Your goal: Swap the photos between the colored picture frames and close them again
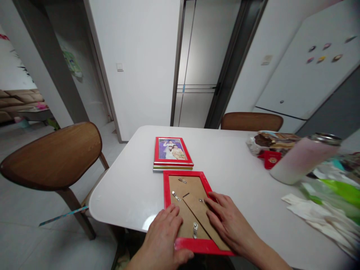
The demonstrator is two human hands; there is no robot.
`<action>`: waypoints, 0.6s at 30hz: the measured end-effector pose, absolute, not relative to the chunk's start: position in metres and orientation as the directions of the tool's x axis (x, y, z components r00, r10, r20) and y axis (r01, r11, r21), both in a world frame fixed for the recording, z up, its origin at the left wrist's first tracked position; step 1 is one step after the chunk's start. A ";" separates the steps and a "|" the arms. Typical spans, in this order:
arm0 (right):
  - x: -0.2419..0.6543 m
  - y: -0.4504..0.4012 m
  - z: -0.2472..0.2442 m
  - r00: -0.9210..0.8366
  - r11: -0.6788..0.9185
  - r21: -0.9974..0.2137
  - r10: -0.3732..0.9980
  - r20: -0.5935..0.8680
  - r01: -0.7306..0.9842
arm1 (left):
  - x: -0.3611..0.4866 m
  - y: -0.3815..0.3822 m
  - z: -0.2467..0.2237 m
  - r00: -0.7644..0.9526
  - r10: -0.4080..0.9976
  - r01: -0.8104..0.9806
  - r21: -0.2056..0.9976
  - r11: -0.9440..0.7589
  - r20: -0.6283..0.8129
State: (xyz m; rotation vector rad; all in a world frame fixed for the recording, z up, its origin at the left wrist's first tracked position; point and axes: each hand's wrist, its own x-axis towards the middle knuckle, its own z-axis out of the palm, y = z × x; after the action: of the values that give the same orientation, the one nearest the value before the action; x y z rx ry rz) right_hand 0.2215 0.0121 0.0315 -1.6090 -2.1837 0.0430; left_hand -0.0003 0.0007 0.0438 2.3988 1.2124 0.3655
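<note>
A red picture frame (197, 245) lies face down at the table's near edge, its brown backing board (180, 219) and stand leg showing. Several small metal turn clips are on the backing. My left hand (164, 238) grips the frame's lower left corner, fingers over the left side and thumb by the bottom edge. My right hand (227, 221) rests on the right side with fingers stretched out, its fingertips close to the right-hand clip (200, 200). Just beyond lies a stack of frames, topped by a red-framed photo (172, 149) of people.
On the right of the white table (123, 195) are a pink and white bottle (302, 159), packaged items (277, 140), a small red packet (272, 160), white gloves (312, 213) and a green plastic bag (341, 191). Wooden chairs stand at left (56, 155) and far side (251, 120).
</note>
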 end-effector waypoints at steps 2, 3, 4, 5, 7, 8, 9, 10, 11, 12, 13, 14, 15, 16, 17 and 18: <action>0.215 0.002 0.032 -0.303 0.390 -0.247 0.895 0.326 0.887 | -0.002 0.001 0.043 0.588 0.808 0.695 0.484 -0.533 0.046; 0.212 -0.003 0.034 -0.353 0.434 -0.243 0.881 0.315 0.867 | -0.002 0.001 0.042 0.586 0.809 0.696 0.483 -0.531 0.046; 0.208 -0.008 0.035 -0.407 0.480 -0.246 0.865 0.293 0.842 | -0.002 0.001 0.042 0.582 0.811 0.698 0.483 -0.529 0.048; 0.204 -0.012 0.037 -0.459 0.520 -0.255 0.849 0.263 0.815 | -0.003 0.001 0.041 0.579 0.814 0.699 0.483 -0.527 0.051; 0.201 -0.018 0.040 -0.526 0.567 -0.283 0.824 0.211 0.774 | -0.003 0.001 0.041 0.576 0.815 0.697 0.488 -0.526 0.056; 0.200 -0.019 0.041 -0.543 0.577 -0.297 0.817 0.195 0.761 | -0.003 0.001 0.041 0.576 0.816 0.695 0.492 -0.524 0.055; 0.201 -0.020 0.042 -0.552 0.581 -0.309 0.813 0.183 0.753 | -0.003 0.001 0.042 0.576 0.816 0.693 0.498 -0.522 0.054; 0.202 -0.020 0.042 -0.559 0.583 -0.320 0.811 0.173 0.747 | -0.003 0.001 0.042 0.575 0.817 0.691 0.504 -0.518 0.052; 0.204 -0.020 0.041 -0.566 0.586 -0.326 0.808 0.164 0.742 | -0.003 0.001 0.043 0.573 0.818 0.691 0.509 -0.513 0.049; 0.205 -0.019 0.041 -0.574 0.590 -0.327 0.804 0.155 0.738 | -0.003 0.001 0.044 0.571 0.820 0.690 0.514 -0.509 0.045; 0.207 -0.019 0.040 -0.580 0.593 -0.324 0.801 0.147 0.737 | -0.003 0.001 0.045 0.570 0.821 0.690 0.517 -0.506 0.043; 0.207 -0.019 0.040 -0.579 0.592 -0.318 0.802 0.143 0.741 | -0.003 0.001 0.045 0.569 0.821 0.690 0.518 -0.505 0.041; 0.207 -0.018 0.041 -0.573 0.586 -0.312 0.807 0.143 0.748 | -0.003 0.001 0.045 0.571 0.820 0.690 0.518 -0.506 0.041; 0.206 -0.017 0.042 -0.561 0.576 -0.308 0.815 0.145 0.757 | -0.003 0.000 0.045 0.573 0.818 0.689 0.515 -0.510 0.043; 0.204 -0.016 0.043 -0.547 0.563 -0.306 0.824 0.145 0.767 | -0.003 0.000 0.044 0.575 0.817 0.687 0.513 -0.514 0.048; 0.201 -0.014 0.045 -0.534 0.550 -0.308 0.833 0.142 0.776 | -0.003 0.000 0.044 0.578 0.815 0.685 0.510 -0.519 0.054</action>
State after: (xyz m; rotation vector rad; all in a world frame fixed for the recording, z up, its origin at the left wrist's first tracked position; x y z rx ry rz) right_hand 0.2011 -0.0137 0.0449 -1.3388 -2.5168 0.3013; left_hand -0.0031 0.0002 0.0438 2.3730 1.2045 0.3992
